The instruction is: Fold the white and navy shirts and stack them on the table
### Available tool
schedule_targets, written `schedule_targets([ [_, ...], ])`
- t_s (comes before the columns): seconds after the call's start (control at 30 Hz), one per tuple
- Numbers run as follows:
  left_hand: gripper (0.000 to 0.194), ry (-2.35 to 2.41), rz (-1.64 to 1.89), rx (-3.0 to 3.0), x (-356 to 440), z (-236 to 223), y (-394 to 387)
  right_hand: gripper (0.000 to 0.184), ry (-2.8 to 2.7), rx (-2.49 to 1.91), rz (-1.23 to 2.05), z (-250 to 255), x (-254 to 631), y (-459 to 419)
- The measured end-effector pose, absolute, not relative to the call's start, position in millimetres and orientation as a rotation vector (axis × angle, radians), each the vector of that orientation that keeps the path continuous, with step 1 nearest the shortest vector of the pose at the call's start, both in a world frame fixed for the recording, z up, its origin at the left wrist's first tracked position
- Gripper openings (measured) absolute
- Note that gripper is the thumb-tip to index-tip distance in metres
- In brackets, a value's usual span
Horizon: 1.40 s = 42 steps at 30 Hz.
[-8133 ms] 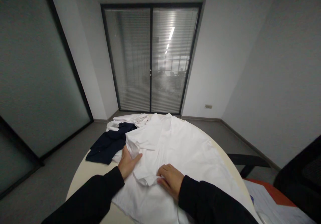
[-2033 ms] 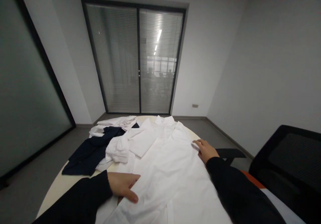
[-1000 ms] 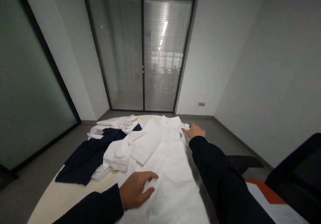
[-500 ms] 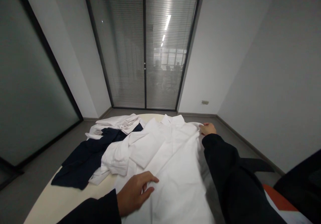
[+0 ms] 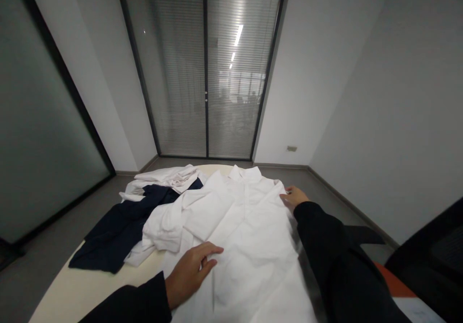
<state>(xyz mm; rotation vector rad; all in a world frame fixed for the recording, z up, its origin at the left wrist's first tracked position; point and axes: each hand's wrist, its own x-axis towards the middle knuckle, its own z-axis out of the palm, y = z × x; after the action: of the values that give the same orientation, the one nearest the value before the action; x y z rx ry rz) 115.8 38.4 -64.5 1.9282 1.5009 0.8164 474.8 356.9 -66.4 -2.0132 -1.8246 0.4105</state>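
A white collared shirt (image 5: 249, 246) lies spread front up along the table, its collar at the far end. One of its sleeves (image 5: 164, 224) is folded across the left side. My left hand (image 5: 191, 270) rests on the lower front of the shirt, thumb and fingers apart, gripping nothing. At the shirt's right edge, just below the shoulder, my right hand (image 5: 294, 197) touches the cloth with its fingertips. Its thumb and forefinger look apart, and the other fingers are partly hidden.
A dark navy garment (image 5: 112, 231) and a crumpled white garment (image 5: 170, 176) lie on the left of the pale round table (image 5: 90, 284). Beyond stand glass doors (image 5: 206, 72) with blinds. A black chair (image 5: 437, 260) is at the right.
My right hand has come slightly nearer and loosened at the shirt's shoulder edge, which now lies flatter and further in. My left hand stays on the front. The view has shifted slightly.
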Motion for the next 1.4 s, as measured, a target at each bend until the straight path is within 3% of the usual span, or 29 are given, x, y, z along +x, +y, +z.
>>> schedule_targets([
  [0.2,0.032,1.517,0.761,1.975,117.2,-62.3,38.3,0.017,-1.816,-2.130,0.295,-71.2,491.5,350.6],
  [0.47,0.034,1.543,0.741,2.014,116.4,-63.3,37.2,0.049,-1.850,-2.068,0.179,-72.9,483.3,350.2],
  [0.7,0.039,1.491,0.727,2.185,105.3,-71.3,34.7,0.034,-1.805,-2.152,0.070,-77.0,477.6,342.4],
  [0.83,0.047,1.490,0.640,2.261,87.7,-74.0,30.9,0.041,-1.987,-1.950,-0.005,-74.7,465.3,337.5],
  [1.03,0.053,1.379,0.596,2.292,77.7,-63.2,25.4,0.069,-2.460,-1.640,-0.156,-65.8,453.5,340.0],
  [1.2,0.050,1.504,0.546,2.345,83.4,-69.1,19.0,0.045,-2.335,-1.868,-0.233,-60.2,447.9,347.1],
  [1.4,0.035,1.406,0.705,2.265,80.2,-68.4,23.4,0.038,-2.204,-2.005,-0.259,-58.4,431.3,347.7],
])
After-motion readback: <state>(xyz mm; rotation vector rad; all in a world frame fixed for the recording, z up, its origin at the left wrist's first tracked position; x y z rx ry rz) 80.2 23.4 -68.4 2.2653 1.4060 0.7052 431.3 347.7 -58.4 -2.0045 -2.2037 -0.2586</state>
